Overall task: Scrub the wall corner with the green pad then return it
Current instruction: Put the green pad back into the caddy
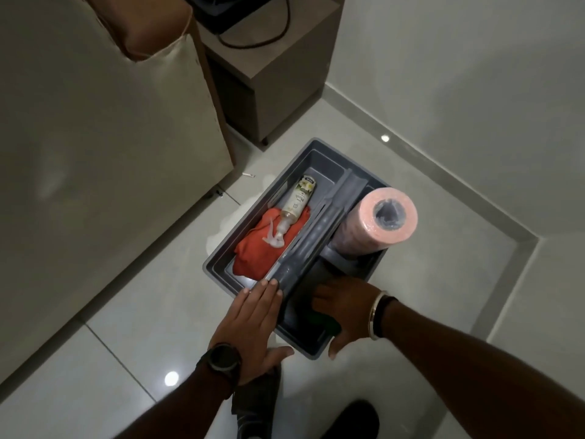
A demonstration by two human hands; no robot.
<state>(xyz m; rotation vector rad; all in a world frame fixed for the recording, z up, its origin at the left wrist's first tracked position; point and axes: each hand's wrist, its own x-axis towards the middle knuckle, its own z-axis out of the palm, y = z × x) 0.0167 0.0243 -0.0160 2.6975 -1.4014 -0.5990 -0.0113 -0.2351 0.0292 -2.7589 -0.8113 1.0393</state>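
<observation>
A grey caddy [218, 251] sits on the shiny floor [126, 296] in front of you, near where two walls meet. A long handle [316, 236] runs down its middle, from 1 o'clock to 7 o'clock. Your left hand [253, 315] lies flat at the near end of that handle, at about 7 o'clock on the caddy. Its fingers are straight and close together, and the thumb sticks out to the side. There is a black watch [221, 359] on that wrist. Your right hand [345, 308] reaches into the near box of the caddy, at about 5 o'clock. The green pad [330, 324] is in that box, right under your fingers, and only a small dark green bit peeks out. Your right thumb is spread away from the fingers and hangs over the caddy's near corner. The fingers are on the pad, but you cannot tell if they grab it or only touch it. A thin bracelet [378, 313] is on that wrist. At 9 o'clock in the caddy lies an orange cloth [253, 248], with a spray bottle [297, 201] lying on top of it. At 2 o'clock a pink roll [380, 223] stands up and leans a little. A brown cabinet [272, 74] stands farther off at 12 o'clock.
</observation>
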